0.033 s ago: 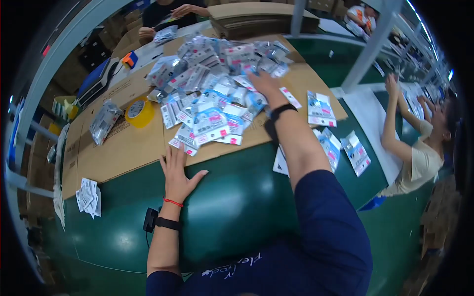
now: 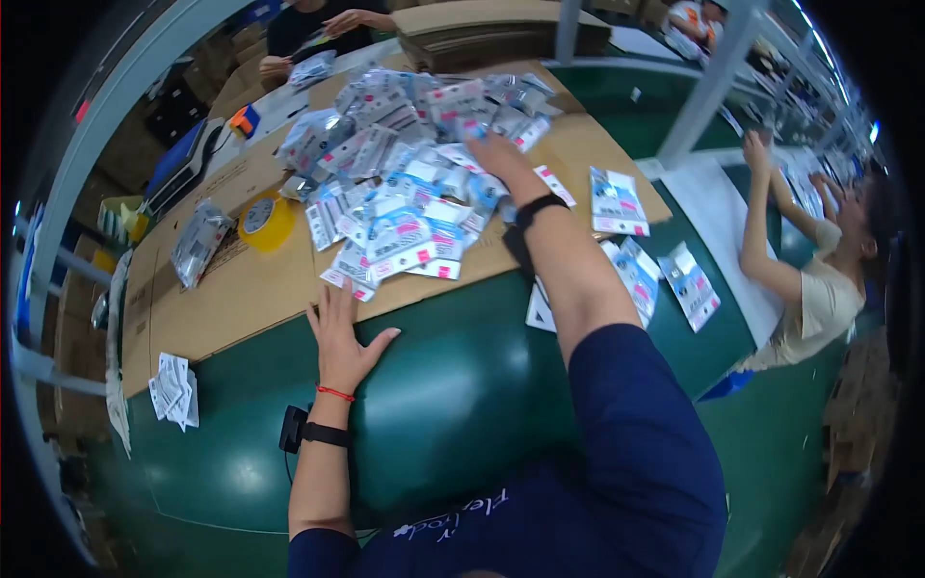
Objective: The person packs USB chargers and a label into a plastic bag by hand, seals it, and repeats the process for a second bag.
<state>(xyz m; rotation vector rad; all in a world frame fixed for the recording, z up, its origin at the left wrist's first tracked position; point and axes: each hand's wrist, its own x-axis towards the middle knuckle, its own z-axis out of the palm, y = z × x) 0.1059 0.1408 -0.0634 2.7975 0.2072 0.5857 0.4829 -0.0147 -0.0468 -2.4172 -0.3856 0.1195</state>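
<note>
A heap of small clear plastic packets (image 2: pixel 395 173) with white, blue and pink cards lies on a flat sheet of brown cardboard (image 2: pixel 260 299). My right hand (image 2: pixel 501 161) reaches into the right side of this heap. Its fingertips are blurred among the packets, so I cannot see whether they grip one. Flat on the green tabletop, my left hand (image 2: pixel 337 342) has its fingers spread and holds nothing. Its fingertips rest at the cardboard's near edge, beside the lowest packet (image 2: pixel 349 272).
Yellow tape (image 2: pixel 267 222) and a grey bagged bundle (image 2: pixel 201 243) lie on the cardboard's left. White cards (image 2: pixel 174 390) are stacked at the near left. Separate packets (image 2: pixel 620 202) lie at right. Co-workers sit across and at right (image 2: pixel 809 260), near a metal post (image 2: pixel 713 91).
My right hand has shifted slightly left over the heap. My left hand stays flat in its place. The whole view has moved a little.
</note>
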